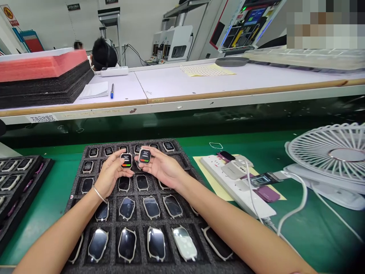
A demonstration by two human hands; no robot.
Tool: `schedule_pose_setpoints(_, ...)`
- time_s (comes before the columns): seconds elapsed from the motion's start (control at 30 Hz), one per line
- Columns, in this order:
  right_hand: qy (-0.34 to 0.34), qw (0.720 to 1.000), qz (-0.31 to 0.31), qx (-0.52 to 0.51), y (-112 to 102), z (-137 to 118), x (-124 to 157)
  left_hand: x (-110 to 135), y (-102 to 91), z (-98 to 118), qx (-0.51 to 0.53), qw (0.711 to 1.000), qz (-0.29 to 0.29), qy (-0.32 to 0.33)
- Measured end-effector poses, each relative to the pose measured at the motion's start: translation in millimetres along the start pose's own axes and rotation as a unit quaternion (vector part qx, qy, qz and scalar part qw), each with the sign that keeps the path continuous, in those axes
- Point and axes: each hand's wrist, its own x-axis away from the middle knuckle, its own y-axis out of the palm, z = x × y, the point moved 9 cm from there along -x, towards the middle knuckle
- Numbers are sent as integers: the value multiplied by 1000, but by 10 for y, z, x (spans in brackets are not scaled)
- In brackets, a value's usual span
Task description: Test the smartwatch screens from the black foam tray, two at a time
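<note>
Both hands are raised over a black foam tray [137, 241] whose square pockets hold several smartwatch bodies without straps. My left hand [111, 171] is closed around one smartwatch [126, 161], its thumb lying on the edge of the lit screen. In my right hand [162, 165] is a second smartwatch [145, 155], gripped by its sides. Each of the two screens shows white text above a red and a green bar. Near the far edge of the tray, other watches also show lit text; those closer to me, such as the watch [127, 243], have dark screens. My forearms cover some pockets.
Another foam tray of watches [13, 182] lies at left. At right are a white power strip [216, 167] with cables and a white fan [330, 152]. A raised shelf [159, 83] behind carries foam sheets [42, 76] and a pen [112, 91]. A person [104, 55] sits beyond.
</note>
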Motion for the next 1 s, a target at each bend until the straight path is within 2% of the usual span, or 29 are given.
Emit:
schedule_pose_setpoints(0.27,0,999,-20,46,12,38,6,6,-15,13,13,1000,3,8)
schedule_pose_setpoints(0.47,2,999,-34,39,36,59,3,12,2,-10,21,1000,-7,5)
schedule_pose_setpoints(0.8,-18,999,-16,41,24,13,0,9,-8,-18,35,999,0,6)
schedule_pose_setpoints(1.0,-5,1000,7,25,10,22,-3,-3,-7,-37,64,998,-2,-4)
